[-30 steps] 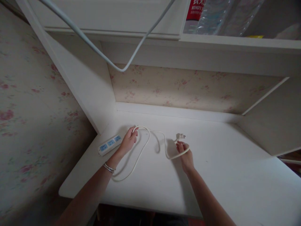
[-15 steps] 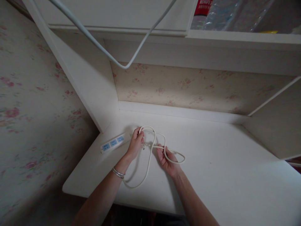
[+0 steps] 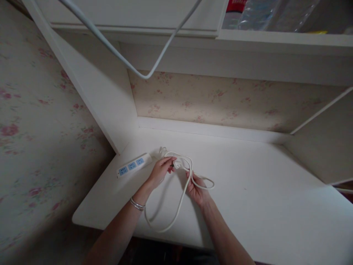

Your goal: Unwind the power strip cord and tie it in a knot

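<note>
My left hand (image 3: 161,170), with metal bangles at the wrist, is closed at the white plug (image 3: 178,164) of a power cord; its dark prongs are by my fingertips. My right hand (image 3: 196,189) is closed around the looped white power cord (image 3: 181,202), whose loops hang on both sides of it. One long loop droops toward the front of the desk. To the left lies a white power strip (image 3: 131,166) with blue sockets, tilted slightly on the desk. Its cord end runs behind my left hand.
The white desk (image 3: 264,206) extends to the right. A grey-white cable (image 3: 145,76) hangs across the top in front of the cabinet (image 3: 132,14). Plastic bottles (image 3: 256,14) stand on the upper shelf. Side panels and flowered wallpaper (image 3: 24,147) bound the desk.
My left hand has let go of the upper cord loop and come to the plug. The long loop has sunk lower toward the desk's front. My right hand stays nearly where it was.
</note>
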Action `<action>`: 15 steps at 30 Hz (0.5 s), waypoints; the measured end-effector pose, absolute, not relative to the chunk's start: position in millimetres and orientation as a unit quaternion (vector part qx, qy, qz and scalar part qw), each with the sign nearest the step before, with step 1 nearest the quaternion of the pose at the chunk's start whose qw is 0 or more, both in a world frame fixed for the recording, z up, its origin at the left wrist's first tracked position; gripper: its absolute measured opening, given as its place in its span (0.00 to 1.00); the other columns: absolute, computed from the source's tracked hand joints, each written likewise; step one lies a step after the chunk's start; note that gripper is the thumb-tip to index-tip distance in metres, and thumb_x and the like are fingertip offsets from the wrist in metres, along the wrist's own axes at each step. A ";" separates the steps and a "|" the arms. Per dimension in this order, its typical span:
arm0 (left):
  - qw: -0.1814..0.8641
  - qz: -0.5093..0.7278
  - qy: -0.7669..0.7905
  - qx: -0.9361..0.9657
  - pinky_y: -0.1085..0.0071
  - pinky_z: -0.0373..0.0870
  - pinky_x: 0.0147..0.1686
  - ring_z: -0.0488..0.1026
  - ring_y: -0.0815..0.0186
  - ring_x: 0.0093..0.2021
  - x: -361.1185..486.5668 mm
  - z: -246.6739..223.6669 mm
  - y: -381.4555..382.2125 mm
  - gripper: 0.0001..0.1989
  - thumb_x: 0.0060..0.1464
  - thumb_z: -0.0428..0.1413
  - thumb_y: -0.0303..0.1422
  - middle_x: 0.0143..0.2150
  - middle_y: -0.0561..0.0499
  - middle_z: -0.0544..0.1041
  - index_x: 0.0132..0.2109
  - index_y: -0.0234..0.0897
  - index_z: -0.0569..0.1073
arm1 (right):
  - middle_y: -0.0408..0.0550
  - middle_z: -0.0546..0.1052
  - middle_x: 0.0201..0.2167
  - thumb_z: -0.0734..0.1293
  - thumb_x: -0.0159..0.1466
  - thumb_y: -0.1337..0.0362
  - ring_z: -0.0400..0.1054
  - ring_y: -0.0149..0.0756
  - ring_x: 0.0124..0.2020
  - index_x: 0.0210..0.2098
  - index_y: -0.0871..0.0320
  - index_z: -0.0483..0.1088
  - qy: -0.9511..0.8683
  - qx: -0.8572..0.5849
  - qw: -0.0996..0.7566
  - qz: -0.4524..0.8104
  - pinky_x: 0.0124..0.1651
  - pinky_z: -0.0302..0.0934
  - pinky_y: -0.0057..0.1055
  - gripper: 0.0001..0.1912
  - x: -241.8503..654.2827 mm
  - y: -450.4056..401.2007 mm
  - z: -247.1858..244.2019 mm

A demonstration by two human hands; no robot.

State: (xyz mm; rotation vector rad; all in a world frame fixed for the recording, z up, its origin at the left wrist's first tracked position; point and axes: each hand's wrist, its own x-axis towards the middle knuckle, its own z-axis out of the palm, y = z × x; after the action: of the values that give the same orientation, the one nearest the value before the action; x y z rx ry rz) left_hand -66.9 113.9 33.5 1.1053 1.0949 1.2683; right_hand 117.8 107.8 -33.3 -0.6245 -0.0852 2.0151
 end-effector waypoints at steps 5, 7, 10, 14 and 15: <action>0.598 0.478 0.435 0.475 0.75 0.62 0.23 0.70 0.69 0.23 -69.8 42.4 103.4 0.23 0.53 0.54 0.49 0.28 0.49 0.75 0.44 0.32 0.75 | 0.47 0.78 0.30 0.64 0.63 0.71 0.74 0.26 0.28 0.34 0.64 0.70 -0.133 -0.344 0.482 0.795 0.34 0.71 0.18 0.03 114.9 114.4 -25.3; 0.584 0.483 0.447 0.476 0.75 0.63 0.22 0.69 0.70 0.22 -68.9 42.1 101.5 0.20 0.47 0.61 0.46 0.25 0.51 0.73 0.39 0.32 0.75 | 0.49 0.78 0.30 0.66 0.61 0.69 0.73 0.28 0.28 0.33 0.64 0.71 -0.190 -0.377 0.466 0.777 0.33 0.71 0.21 0.04 118.2 113.9 -20.5; 0.557 0.527 0.474 0.433 0.75 0.66 0.22 0.70 0.70 0.22 -66.8 38.8 102.4 0.19 0.43 0.65 0.44 0.26 0.53 0.72 0.35 0.33 0.74 | 0.52 0.77 0.31 0.70 0.58 0.64 0.73 0.33 0.29 0.32 0.64 0.72 -0.280 -0.430 0.456 0.727 0.33 0.71 0.27 0.08 137.2 115.5 -14.8; 0.530 0.576 0.484 0.392 0.75 0.66 0.24 0.70 0.72 0.25 -67.1 34.5 108.2 0.20 0.46 0.62 0.47 0.31 0.53 0.72 0.37 0.34 0.73 | 0.50 0.76 0.33 0.68 0.57 0.58 0.71 0.35 0.30 0.36 0.59 0.70 -0.368 -0.529 0.514 0.567 0.32 0.68 0.31 0.12 186.5 126.0 -9.7; 0.523 0.585 0.484 0.386 0.76 0.66 0.24 0.70 0.72 0.25 -67.2 33.7 109.9 0.20 0.46 0.62 0.47 0.31 0.53 0.71 0.37 0.34 0.73 | 0.49 0.76 0.33 0.65 0.58 0.57 0.70 0.34 0.29 0.38 0.58 0.68 -0.385 -0.556 0.533 0.509 0.30 0.67 0.31 0.13 198.3 128.3 -7.7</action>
State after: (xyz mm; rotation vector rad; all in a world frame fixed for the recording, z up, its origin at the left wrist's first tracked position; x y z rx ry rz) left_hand -67.2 109.9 33.7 0.9245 1.1584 1.4017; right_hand 198.3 128.3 -7.7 -1.3260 -0.9183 1.2127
